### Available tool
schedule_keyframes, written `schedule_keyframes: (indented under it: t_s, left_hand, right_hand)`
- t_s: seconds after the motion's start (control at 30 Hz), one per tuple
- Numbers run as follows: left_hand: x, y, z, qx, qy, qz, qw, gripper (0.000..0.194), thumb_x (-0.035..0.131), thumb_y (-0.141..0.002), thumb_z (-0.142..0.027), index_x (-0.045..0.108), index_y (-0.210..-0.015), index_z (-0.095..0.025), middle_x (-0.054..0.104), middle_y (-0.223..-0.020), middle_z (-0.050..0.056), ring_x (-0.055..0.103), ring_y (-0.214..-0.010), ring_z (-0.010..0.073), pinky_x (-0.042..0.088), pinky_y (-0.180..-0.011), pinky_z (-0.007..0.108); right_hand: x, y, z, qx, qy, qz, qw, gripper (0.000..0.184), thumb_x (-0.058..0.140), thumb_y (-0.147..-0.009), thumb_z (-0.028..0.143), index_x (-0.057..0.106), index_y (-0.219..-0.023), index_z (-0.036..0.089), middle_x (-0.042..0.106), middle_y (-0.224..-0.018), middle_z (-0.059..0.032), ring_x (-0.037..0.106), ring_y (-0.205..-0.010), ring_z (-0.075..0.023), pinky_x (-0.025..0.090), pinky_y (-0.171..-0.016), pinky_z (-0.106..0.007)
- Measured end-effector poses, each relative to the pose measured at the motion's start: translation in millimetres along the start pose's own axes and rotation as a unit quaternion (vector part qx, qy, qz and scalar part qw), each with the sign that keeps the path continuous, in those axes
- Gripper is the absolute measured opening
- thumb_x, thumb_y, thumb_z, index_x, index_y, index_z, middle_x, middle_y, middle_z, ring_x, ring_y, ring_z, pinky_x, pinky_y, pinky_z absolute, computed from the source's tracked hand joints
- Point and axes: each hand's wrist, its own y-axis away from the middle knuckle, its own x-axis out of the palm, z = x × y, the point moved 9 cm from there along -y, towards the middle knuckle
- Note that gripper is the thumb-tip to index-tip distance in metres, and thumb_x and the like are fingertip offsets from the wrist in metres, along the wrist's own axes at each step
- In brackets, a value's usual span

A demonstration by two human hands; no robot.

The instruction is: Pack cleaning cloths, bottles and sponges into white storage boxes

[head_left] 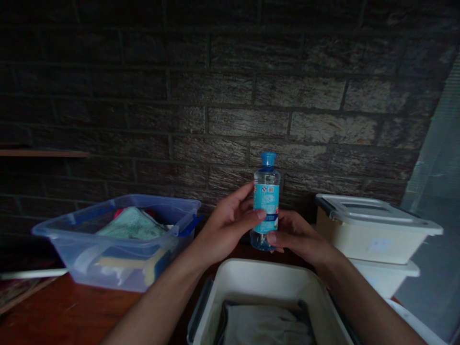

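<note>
A clear plastic bottle [266, 191] with a blue cap and a light-blue printed label stands upright in the air between my two hands. My left hand [233, 215] is closed around its left side, thumb across the label. Lower down on the right, my right hand [296, 235] grips it near the base with the thumb in front. Below the hands sits an open white bin [266, 269] with folded grey cloth [266, 323] inside. The fingers behind the bottle are mostly hidden.
To the left, a translucent blue tub [115, 268] holding cloths rests on a reddish-brown wooden table [86, 314]. Lidded white boxes [373, 235] are stacked at the right. A dark brick wall [230, 86] rises behind, with a thin shelf [43, 153] at the left.
</note>
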Motion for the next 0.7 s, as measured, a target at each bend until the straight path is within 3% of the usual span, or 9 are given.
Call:
schedule_keyframes:
  t_s: [0.23, 0.7]
  left_hand:
    - [1.0, 1, 2, -0.009, -0.012, 0.006, 1.0, 0.058, 0.08, -0.085, -0.023, 0.06, -0.14, -0.02, 0.072, -0.118, 0.009, 0.068, -0.103, 0.0247, 0.053, -0.089, 0.032]
    - [-8.9, 0, -3, 0.029, -0.062, -0.022, 0.997, 0.043, 0.062, -0.1, -0.027, 0.06, -0.142, -0.019, 0.071, -0.129, 0.01, 0.066, -0.11, 0.0249, 0.05, -0.096, 0.034]
  right_hand:
    - [-5, -1, -4, 0.01, -0.005, -0.008, 1.0, 0.038, 0.079, -0.087, 0.04, 0.071, -0.114, 0.014, 0.067, -0.083, -0.0031, 0.054, -0.065, -0.0109, 0.04, -0.057, -0.022]
    - [-3, 0, 6, -0.005, -0.034, -0.021, 0.999, 0.031, 0.083, -0.084, 0.032, 0.073, -0.108, 0.014, 0.072, -0.09, -0.0042, 0.061, -0.071, -0.012, 0.048, -0.063, -0.022]
